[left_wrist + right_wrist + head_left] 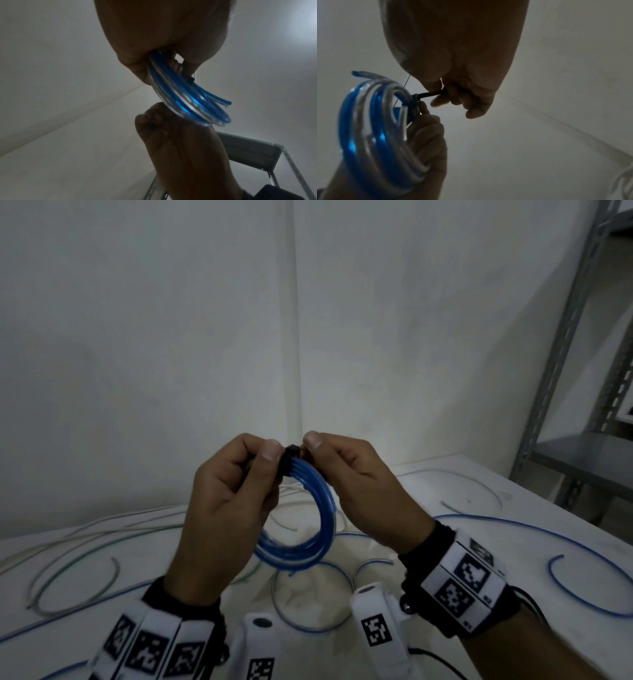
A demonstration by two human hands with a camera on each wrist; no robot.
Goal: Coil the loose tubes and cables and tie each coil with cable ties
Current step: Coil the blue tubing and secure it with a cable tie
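A coil of blue and clear tube [308, 542] is held up in front of me, above the table. A black cable tie [291, 457] wraps the top of the coil. My left hand [260, 460] grips the coil just beside the tie, thumb on top. My right hand [315, 446] pinches the tie from the other side. In the right wrist view the right hand [440, 98] holds the tie's tail [428, 94], which runs taut from the coil [368, 128]; the left hand [426, 128] sits below. In the left wrist view the coil [188, 105] hangs from the left hand [154, 60], two cut ends sticking out.
Loose tubes lie on the white table [513, 508]: a long blue tube [565, 559] at the right, pale tubes [68, 542] at the left, more loops under my hands. A grey metal shelf [582, 440] stands at the right. A white wall is behind.
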